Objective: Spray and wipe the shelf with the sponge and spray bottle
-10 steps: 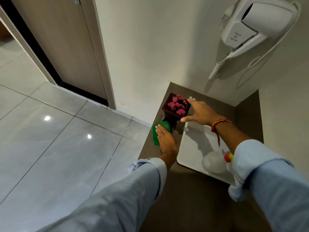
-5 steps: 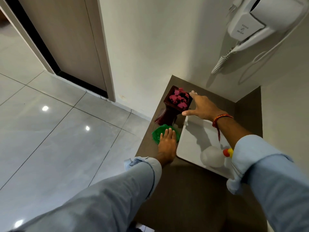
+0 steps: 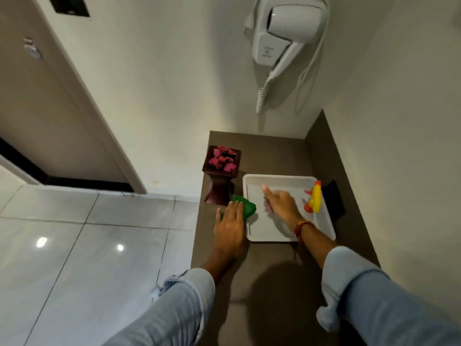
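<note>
A dark brown shelf [image 3: 269,270] fills the wall corner. On it lies a green sponge [image 3: 248,208], next to the white tray's left edge. My left hand [image 3: 229,228] lies flat on the sponge, fingers together, pressing it down. My right hand [image 3: 282,204] hovers over the white tray [image 3: 274,178], blurred, fingers loosely spread and holding nothing. The spray bottle [image 3: 314,198] lies at the tray's right side. Only its yellow and orange head shows clearly. Its pale body is hard to make out against the tray.
A dark wooden pot of pink petals [image 3: 220,176] stands upright at the shelf's left edge, just behind the sponge. A black object [image 3: 335,198] sits right of the tray. A white hair dryer [image 3: 279,36] hangs on the wall above. The tiled floor [image 3: 87,245] drops off left.
My right hand has left the petal pot and come back over the tray. My left hand slid the sponge toward the tray's edge. The view has tilted upward.
</note>
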